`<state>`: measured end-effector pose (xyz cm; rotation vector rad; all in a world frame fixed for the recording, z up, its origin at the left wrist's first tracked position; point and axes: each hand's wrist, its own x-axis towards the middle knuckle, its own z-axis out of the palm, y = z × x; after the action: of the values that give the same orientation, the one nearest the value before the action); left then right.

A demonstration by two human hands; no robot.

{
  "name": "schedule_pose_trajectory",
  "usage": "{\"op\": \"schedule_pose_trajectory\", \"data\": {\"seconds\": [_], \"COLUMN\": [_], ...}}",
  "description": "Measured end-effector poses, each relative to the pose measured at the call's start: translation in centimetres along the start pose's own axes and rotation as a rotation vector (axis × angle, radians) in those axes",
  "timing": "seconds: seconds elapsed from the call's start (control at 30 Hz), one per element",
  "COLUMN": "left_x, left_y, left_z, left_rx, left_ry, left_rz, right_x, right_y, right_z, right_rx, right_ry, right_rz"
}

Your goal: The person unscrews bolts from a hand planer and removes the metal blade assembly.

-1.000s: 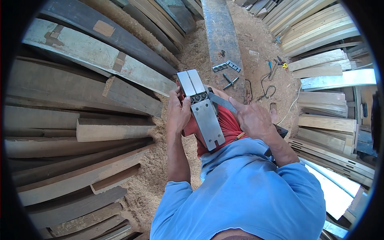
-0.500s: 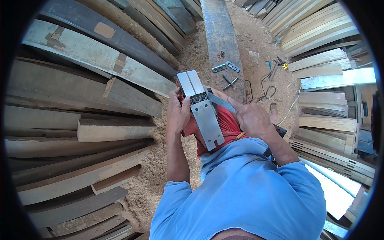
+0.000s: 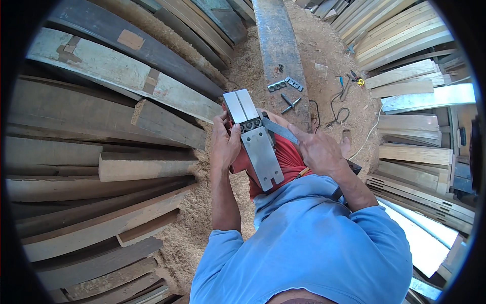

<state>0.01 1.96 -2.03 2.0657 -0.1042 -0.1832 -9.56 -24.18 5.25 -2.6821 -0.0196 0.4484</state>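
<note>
An electric hand planer (image 3: pixel 262 161) lies sole-up over my lap, its silver plates facing me. Between the plates shows the dark cutter head (image 3: pixel 250 124) with several bolts. My left hand (image 3: pixel 225 142) is wrapped round the planer's left side, thumb near the cutter head. In my right hand (image 3: pixel 320 152) is a flat grey metal strip (image 3: pixel 283 130), the index finger stretched along it. The strip's far end meets the right end of the cutter head; whether it sits in a slot I cannot tell.
Ahead, a worn plank (image 3: pixel 281 45) bears two drilled metal bars (image 3: pixel 277 86) and crossed metal pins (image 3: pixel 291 104). Stacked timber (image 3: pixel 152 167) lines the left, more boards (image 3: pixel 405 30) the right. A dark cable (image 3: pixel 336 114) and yellow-handled tool (image 3: pixel 360 81) lie on sawdust.
</note>
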Motion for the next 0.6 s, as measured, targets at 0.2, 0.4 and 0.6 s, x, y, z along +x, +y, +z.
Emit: {"op": "schedule_pose_trajectory", "data": {"seconds": [0.2, 0.4, 0.6], "left_x": [0.2, 0.1, 0.0], "left_y": [-0.6, -0.4, -0.8], "left_z": [0.0, 0.0, 0.1], "left_rx": [-0.101, -0.072, -0.076], "left_ry": [-0.012, -0.007, 0.008], "left_rz": [-0.061, -0.036, -0.032], "right_x": [0.0, -0.3, -1.0], "right_y": [0.0, -0.2, -0.4], "right_z": [0.3, 0.6, -1.6], "right_rx": [-0.031, -0.031, 0.012], "right_ry": [0.032, 0.021, -0.008], "right_rz": [-0.037, -0.021, 0.061]}}
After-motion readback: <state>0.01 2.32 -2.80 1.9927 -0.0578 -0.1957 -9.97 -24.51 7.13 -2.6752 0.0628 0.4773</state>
